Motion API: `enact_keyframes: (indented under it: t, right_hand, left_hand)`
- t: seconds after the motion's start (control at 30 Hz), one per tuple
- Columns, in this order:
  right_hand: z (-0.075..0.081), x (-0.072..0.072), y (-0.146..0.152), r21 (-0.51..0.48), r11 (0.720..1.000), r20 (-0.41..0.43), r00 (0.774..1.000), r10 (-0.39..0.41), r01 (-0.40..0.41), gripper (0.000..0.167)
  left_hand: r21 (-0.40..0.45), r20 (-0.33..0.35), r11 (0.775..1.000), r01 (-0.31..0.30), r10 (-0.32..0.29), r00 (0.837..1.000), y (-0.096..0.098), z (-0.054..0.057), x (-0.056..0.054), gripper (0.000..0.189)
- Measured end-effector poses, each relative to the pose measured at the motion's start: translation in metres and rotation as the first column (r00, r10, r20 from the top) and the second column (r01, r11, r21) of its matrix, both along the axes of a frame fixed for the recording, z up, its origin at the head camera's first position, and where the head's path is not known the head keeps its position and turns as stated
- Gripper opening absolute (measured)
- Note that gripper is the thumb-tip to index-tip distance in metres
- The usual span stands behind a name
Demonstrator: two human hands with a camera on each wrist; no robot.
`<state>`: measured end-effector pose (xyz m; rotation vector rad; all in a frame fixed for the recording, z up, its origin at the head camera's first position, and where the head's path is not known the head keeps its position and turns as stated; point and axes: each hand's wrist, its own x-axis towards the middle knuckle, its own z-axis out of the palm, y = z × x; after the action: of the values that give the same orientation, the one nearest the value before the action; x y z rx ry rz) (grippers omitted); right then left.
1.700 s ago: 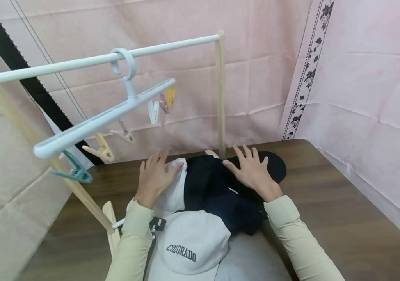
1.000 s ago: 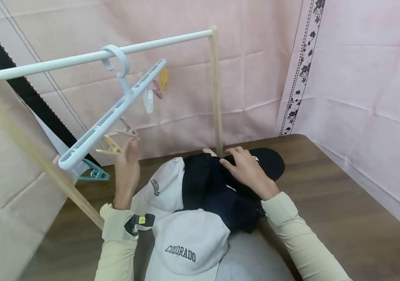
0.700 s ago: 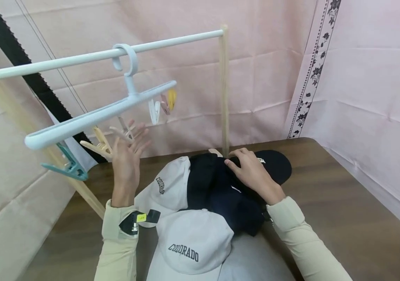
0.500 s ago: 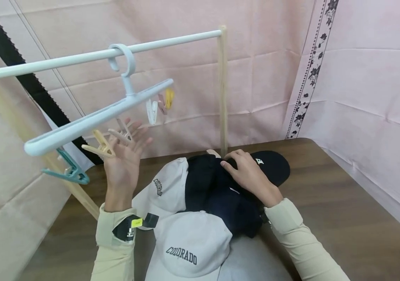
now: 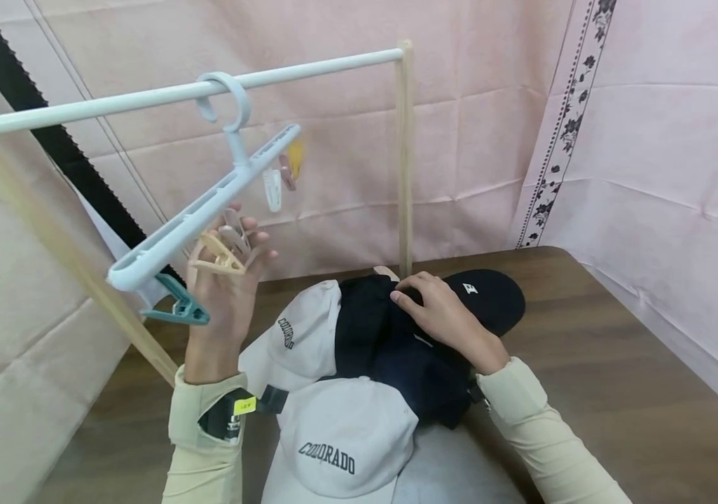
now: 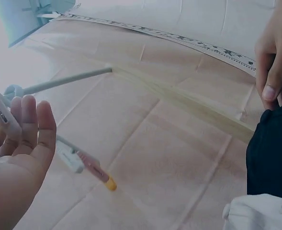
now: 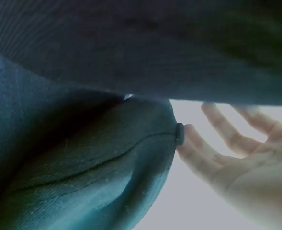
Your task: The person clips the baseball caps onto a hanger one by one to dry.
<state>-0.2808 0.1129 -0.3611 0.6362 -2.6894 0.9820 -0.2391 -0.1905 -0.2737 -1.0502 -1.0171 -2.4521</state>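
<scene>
My left hand [image 5: 223, 301] is raised with its palm toward me behind the pale blue hanger [image 5: 195, 210]. Its loosely bent fingers touch or lie just behind a cream clothespin [image 5: 226, 260] and a pale grey one [image 5: 236, 229]. A teal clothespin [image 5: 183, 308] dangles by the wrist. My right hand [image 5: 447, 315] rests on the dark caps, beside a black cap [image 5: 491, 301] with a white emblem; its fingertips touch a cap's top button [image 7: 180, 134]. Navy [image 5: 422, 378] and black [image 5: 359, 322] caps lie between two white COLORADO caps [image 5: 346, 427], nearer and to the left.
The hanger hooks over a white rod [image 5: 321, 70] on wooden posts [image 5: 405, 161]. White [image 5: 272, 189], pink [image 5: 287, 173] and yellow [image 5: 295, 159] clothespins hang at its far end. Pink cloth [image 5: 491, 140] walls in the brown table [image 5: 611, 378].
My left hand has left the white cap and risen to the hanging clothespins. The hanger has swung back and forth. My right hand has stayed on the dark caps, its fingers drawn in.
</scene>
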Motion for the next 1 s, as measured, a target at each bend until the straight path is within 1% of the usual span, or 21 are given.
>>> enact_keyframes:
  t: [0.03,0.07,0.17,0.23,0.27,0.3,0.33,0.4,0.47,0.53,0.6,0.67,0.73,0.77,0.83,0.9,1.0]
  right_hand:
    - [0.001,0.000,-0.001,-0.005,1.000,-0.002,1.000,0.009,-0.009,0.035]
    - [0.003,0.000,-0.002,-0.013,1.000,-0.003,1.000,0.017,-0.017,0.034]
    - [0.006,0.003,-0.005,-0.044,0.998,0.020,0.999,0.038,-0.037,0.034]
    - [0.007,0.006,-0.006,-0.062,0.997,0.052,0.998,0.040,-0.037,0.036]
    - [0.007,0.008,-0.007,-0.068,0.997,0.073,0.997,0.038,-0.034,0.037]
    - [0.007,0.010,-0.008,-0.075,0.997,0.097,0.995,0.038,-0.030,0.039]
    - [0.007,0.011,-0.010,-0.079,0.997,0.115,0.993,0.035,-0.026,0.040]
    - [0.005,0.011,-0.014,-0.083,0.996,0.134,0.990,0.035,-0.024,0.042]
    - [0.003,0.011,-0.019,-0.093,0.995,0.152,0.987,0.053,-0.039,0.038]
    - [0.000,0.010,-0.025,-0.110,0.992,0.159,0.984,0.075,-0.058,0.034]
    - [-0.004,0.009,-0.030,-0.132,0.989,0.169,0.981,0.091,-0.068,0.033]
    - [-0.008,0.009,-0.033,-0.161,0.985,0.180,0.979,0.095,-0.066,0.038]
    - [-0.012,0.009,-0.036,-0.180,0.982,0.174,0.981,0.088,-0.056,0.042]
    - [-0.013,0.008,-0.037,-0.189,0.981,0.173,0.981,0.083,-0.050,0.043]
    - [-0.015,0.008,-0.038,-0.201,0.979,0.164,0.984,0.076,-0.042,0.045]
    - [-0.015,0.007,-0.039,-0.214,0.976,0.155,0.985,0.072,-0.038,0.044]
    - [-0.015,0.008,-0.038,-0.234,0.971,0.150,0.985,0.084,-0.047,0.041]
  left_hand:
    - [-0.029,-0.005,0.999,-0.033,0.033,0.999,0.000,0.002,0.002,0.055]
    - [-0.042,-0.008,0.998,-0.049,0.049,0.999,0.000,0.004,0.003,0.060]
    - [-0.046,-0.001,0.999,-0.025,0.025,1.000,0.002,0.010,0.005,0.066]
    - [-0.049,0.001,0.999,-0.014,0.014,1.000,0.005,0.014,0.006,0.062]
    - [-0.040,0.001,0.999,0.001,-0.001,1.000,0.006,0.015,0.006,0.059]
    - [-0.042,-0.001,0.999,-0.002,0.002,1.000,0.008,0.017,0.006,0.051]
    - [-0.047,-0.004,0.999,-0.012,0.012,1.000,0.009,0.019,0.006,0.048]
    - [-0.051,-0.005,0.997,-0.052,0.052,0.999,0.010,0.022,0.008,0.044]
    - [-0.054,-0.010,0.995,-0.080,0.080,0.997,0.009,0.024,0.010,0.044]
    - [-0.070,-0.009,0.993,-0.093,0.092,0.996,0.009,0.025,0.013,0.051]
    - [-0.087,-0.010,0.993,-0.078,0.077,0.997,0.008,0.024,0.015,0.049]
    - [-0.095,-0.005,0.994,-0.059,0.059,0.998,0.009,0.022,0.016,0.045]
    - [-0.104,0.005,0.993,-0.062,0.063,0.998,0.010,0.020,0.018,0.040]
    - [-0.107,0.010,0.992,-0.069,0.070,0.997,0.011,0.018,0.019,0.038]
    - [-0.128,0.021,0.985,-0.116,0.120,0.993,0.014,0.017,0.020,0.036]
    - [-0.164,0.030,0.973,-0.164,0.171,0.985,0.017,0.016,0.021,0.036]
    - [-0.204,0.038,0.955,-0.213,0.226,0.973,0.021,0.016,0.022,0.040]
